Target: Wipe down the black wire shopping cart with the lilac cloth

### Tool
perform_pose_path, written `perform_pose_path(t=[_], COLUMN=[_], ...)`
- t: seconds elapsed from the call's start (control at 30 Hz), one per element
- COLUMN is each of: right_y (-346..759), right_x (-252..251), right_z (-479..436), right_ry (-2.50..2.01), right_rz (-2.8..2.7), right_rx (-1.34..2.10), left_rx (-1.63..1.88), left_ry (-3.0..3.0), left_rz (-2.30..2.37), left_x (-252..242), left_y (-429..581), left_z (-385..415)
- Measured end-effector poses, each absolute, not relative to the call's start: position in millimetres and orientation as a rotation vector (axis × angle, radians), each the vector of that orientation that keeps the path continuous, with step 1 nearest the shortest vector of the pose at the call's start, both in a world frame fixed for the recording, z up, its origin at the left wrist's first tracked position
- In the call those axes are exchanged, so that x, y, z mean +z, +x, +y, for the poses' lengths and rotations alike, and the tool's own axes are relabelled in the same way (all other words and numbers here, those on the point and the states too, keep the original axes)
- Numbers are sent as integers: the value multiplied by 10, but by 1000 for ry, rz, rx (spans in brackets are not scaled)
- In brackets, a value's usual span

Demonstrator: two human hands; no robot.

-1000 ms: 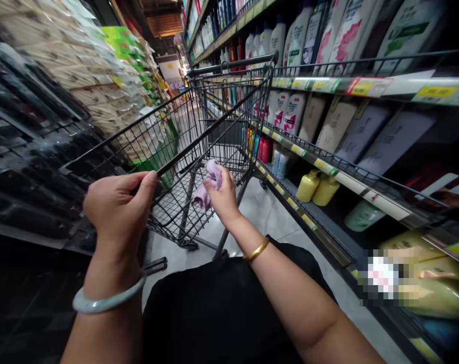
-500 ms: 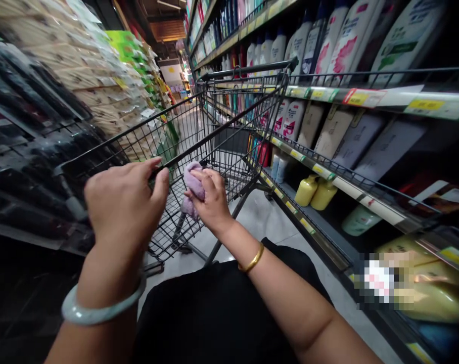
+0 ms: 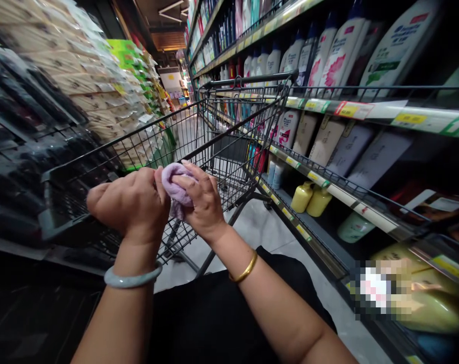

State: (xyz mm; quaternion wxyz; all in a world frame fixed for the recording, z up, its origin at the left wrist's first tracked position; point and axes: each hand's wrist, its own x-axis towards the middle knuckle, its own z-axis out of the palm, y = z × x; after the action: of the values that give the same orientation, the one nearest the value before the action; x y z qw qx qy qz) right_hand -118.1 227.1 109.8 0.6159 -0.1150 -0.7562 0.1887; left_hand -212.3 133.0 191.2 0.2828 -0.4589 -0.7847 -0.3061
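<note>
A lilac cloth [image 3: 176,184] is bunched in my right hand [image 3: 207,205], whose fingers press into its folds at the side of the black wire shopping cart [image 3: 229,119]. My left hand [image 3: 133,202] is closed, knuckles up, over the line of the cart's near rim. Its thumb and forefinger touch the cloth's left edge. What its curled fingers hold is hidden. One end of the cloth hangs down below my right palm.
Shelves of shampoo bottles [image 3: 343,55] run along the right, with yellow pump bottles [image 3: 301,197] lower down. Packaged goods [image 3: 81,76] are stacked on the left. Grey floor [image 3: 252,222] shows under the cart, and dark clothing [image 3: 229,313] covers my lap.
My left hand has moved right and curled its fingers, coming up against the cloth. My right hand has shifted slightly left with the cloth. The view has tilted a little upward.
</note>
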Motion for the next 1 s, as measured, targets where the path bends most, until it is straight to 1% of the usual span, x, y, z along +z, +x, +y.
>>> perform_pose_path(t=[0.1, 0.17, 0.23, 0.43, 0.57, 0.67, 0.8, 0.87, 1.0], right_y=[-1161, -1129, -1110, -1193, -1241, -1290, -1359, -1348, -1268], right_x=[1023, 1009, 1073, 1419, 1523, 1493, 1330, 1255, 1182], right_z=[2469, 2583, 2578, 2347, 2577, 2613, 2399, 2387, 2654], right_ry=[-471, -547, -493, -163, -342, -419, -155, -89, -275], right_rz=[-1617, -1505, -1500, -1749, -1568, -1478, -1769, -1806, -1567], right_rx=[532, 557, 526, 399, 376, 323, 251, 249, 326], left_rx=[-642, -630, -647, -738, -761, -795, -739, -722, -804], left_ry=[-1106, -1054, -1012, -1047, -976, -922, -861, -844, -837], left_rz=[-2019, -1992, -1975, -1907, -1877, -1866, -1887, -1913, -1939], left_x=[1914, 1909, 1905, 1915, 1926, 1919, 1866, 1834, 1816], left_y=[-2108, -2104, -2114, -2218, -2306, -2377, -2494, -2549, -2545], left_z=[1304, 1296, 1292, 1235, 1166, 1140, 1108, 1075, 1014])
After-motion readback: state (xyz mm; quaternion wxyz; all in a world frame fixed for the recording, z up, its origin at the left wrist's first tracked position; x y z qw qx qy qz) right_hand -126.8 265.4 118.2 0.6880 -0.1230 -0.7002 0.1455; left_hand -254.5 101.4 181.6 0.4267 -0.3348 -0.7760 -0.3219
